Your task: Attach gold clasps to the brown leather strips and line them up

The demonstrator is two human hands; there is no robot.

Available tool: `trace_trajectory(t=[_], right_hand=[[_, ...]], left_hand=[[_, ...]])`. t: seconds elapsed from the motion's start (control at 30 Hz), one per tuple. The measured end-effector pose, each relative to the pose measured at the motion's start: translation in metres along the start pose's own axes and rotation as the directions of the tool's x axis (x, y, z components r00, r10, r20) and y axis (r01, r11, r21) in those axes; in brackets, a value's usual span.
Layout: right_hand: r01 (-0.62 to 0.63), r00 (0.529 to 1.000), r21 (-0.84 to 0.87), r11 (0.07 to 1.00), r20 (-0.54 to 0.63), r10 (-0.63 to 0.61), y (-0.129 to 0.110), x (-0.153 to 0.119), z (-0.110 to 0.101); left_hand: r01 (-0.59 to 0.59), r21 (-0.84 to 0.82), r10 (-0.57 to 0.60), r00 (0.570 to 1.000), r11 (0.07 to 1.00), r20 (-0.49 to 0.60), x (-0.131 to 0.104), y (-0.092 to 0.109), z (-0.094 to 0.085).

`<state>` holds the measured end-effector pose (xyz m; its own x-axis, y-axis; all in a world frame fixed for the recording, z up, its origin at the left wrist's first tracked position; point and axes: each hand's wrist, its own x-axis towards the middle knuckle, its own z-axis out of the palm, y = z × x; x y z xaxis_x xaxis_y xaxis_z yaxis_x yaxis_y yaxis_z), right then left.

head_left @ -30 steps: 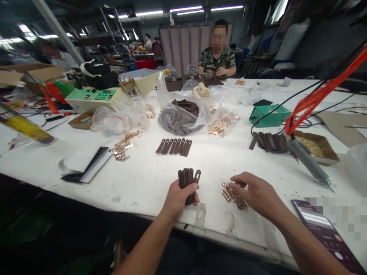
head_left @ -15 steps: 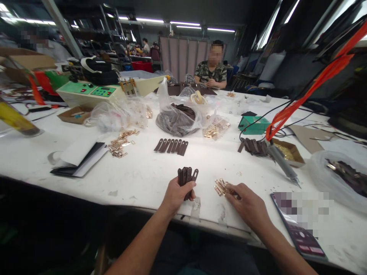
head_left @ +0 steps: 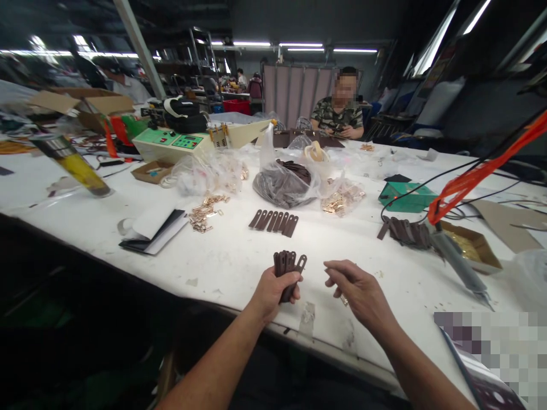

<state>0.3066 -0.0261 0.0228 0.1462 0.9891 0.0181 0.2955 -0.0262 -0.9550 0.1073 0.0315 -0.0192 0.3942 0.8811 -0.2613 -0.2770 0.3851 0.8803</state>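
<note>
A left hand (head_left: pixel 270 295) clasped a bundle of brown slotted straps (head_left: pixel 285 263), their long axes nearly upright, while just rightward the right hand (head_left: pixel 362 291), its grip unclear, partly hid a gold piece (head_left: pixel 344 300).

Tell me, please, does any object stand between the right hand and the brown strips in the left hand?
Nothing visible does: between the right hand and the brown strips gripped by the left hand, only white tabletop shows.
</note>
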Motion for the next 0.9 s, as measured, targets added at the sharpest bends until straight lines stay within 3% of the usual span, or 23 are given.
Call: trace_trajectory(t=[0.1,0.27,0.4,0.5,0.67,0.9], right_hand=[[0.050,0.996,0.046,0.998,0.067,-0.053,-0.009,0.030,0.014],[-0.032,0.982,0.177,0.984,0.188,-0.002,-0.010,0.069,0.035],[-0.008,0.944,0.167,0.986,0.325,-0.047,-0.001,0.080,0.033],[0.015,0.929,0.147,0.989,0.364,-0.068,0.004,0.081,0.024],[0.110,0.931,0.140,0.984,0.331,-0.151,0.008,0.080,0.023],[0.195,0.968,0.075,0.978,0.148,-0.204,0.017,0.076,0.035]], left_hand=[[-0.023,0.010,0.023,0.998,1.000,-0.057,0.002,0.006,-0.011],[-0.028,0.038,0.033,0.989,0.999,-0.145,0.004,0.014,-0.017],[-0.036,0.057,0.046,0.980,0.998,-0.193,0.009,0.013,-0.009],[-0.012,0.082,0.030,0.974,0.997,-0.223,0.013,0.011,-0.004],[-0.019,0.164,0.054,0.976,0.986,-0.212,0.015,0.007,-0.002],[-0.025,0.216,0.069,0.977,0.976,-0.202,0.014,0.006,0.001]])
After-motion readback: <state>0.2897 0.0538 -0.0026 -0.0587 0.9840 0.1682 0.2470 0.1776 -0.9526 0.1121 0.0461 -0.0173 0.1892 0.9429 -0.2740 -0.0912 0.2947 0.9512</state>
